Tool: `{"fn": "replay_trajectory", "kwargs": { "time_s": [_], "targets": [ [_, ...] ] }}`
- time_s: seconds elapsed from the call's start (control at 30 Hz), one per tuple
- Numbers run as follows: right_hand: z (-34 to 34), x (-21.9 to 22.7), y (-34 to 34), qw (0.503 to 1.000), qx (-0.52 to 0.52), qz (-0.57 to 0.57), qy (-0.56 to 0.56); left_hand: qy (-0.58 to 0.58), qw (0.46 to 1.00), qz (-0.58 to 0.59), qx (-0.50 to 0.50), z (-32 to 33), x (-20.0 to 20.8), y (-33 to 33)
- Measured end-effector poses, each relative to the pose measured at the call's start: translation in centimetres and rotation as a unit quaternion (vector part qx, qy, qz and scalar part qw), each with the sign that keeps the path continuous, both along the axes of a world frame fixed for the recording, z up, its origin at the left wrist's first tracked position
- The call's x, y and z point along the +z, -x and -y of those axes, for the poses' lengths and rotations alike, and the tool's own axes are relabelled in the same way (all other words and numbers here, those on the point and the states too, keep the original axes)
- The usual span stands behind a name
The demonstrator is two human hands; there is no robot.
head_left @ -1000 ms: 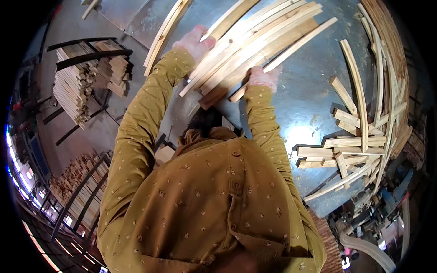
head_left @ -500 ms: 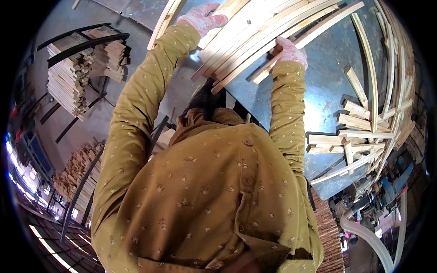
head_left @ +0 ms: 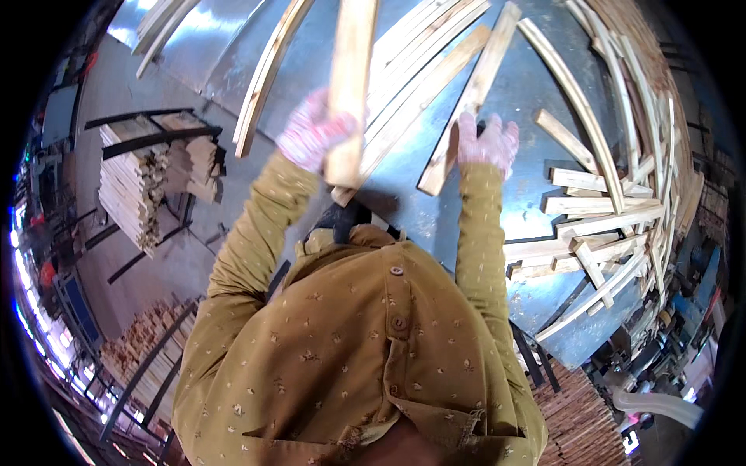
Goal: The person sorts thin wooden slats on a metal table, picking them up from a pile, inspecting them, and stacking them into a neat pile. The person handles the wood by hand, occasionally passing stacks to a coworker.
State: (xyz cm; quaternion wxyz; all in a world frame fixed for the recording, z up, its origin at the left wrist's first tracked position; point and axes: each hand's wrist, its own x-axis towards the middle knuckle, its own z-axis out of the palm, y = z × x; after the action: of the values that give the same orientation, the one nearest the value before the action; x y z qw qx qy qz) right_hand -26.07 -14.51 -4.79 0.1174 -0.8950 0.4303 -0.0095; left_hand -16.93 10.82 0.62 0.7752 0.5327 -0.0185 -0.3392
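My left hand (head_left: pixel 312 133), in a white and pink knitted glove, is closed around a broad wooden board (head_left: pixel 352 74) near its close end. The board is raised and tilted, and slightly blurred. Beneath it, several pale wooden strips (head_left: pixel 423 97) lie on the metal table. My right hand (head_left: pixel 489 145), gloved alike, is low over the table with its fingers apart. Its thumb side is against or just beside another wooden strip (head_left: pixel 474 97); I cannot tell whether they touch. I see nothing held in that hand.
The metal table (head_left: pixel 420 225) carries a curved-looking long strip (head_left: pixel 579 101) and a jumble of short wood pieces (head_left: pixel 598 225) at right. Two strips (head_left: pixel 268 78) lie at left. On the floor stand a rack of stacked wood (head_left: pixel 132 182) and another pile (head_left: pixel 148 342).
My left hand now lifts one board off the bunch of strips, closer to me. My right hand has moved nearer and opened, off the strip it was touching. The strips have spread apart.
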Motion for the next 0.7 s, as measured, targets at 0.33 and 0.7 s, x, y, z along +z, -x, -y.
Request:
{"fn": "replay_trajectory", "kwargs": {
  "time_s": [0.33, 0.7],
  "targets": [
    [3.5, 5.9, 3.6, 0.873, 0.246, 0.082, -0.413, -0.39, 0.607, 0.688, -0.072, 4.4, 7.0, 1.6],
    [-2.0, 1.7, -4.4, 0.96, 0.208, 0.112, -0.151, -0.641, 0.624, 0.418, -0.159, -4.6, 3.6, -10.5]
  ]
}}
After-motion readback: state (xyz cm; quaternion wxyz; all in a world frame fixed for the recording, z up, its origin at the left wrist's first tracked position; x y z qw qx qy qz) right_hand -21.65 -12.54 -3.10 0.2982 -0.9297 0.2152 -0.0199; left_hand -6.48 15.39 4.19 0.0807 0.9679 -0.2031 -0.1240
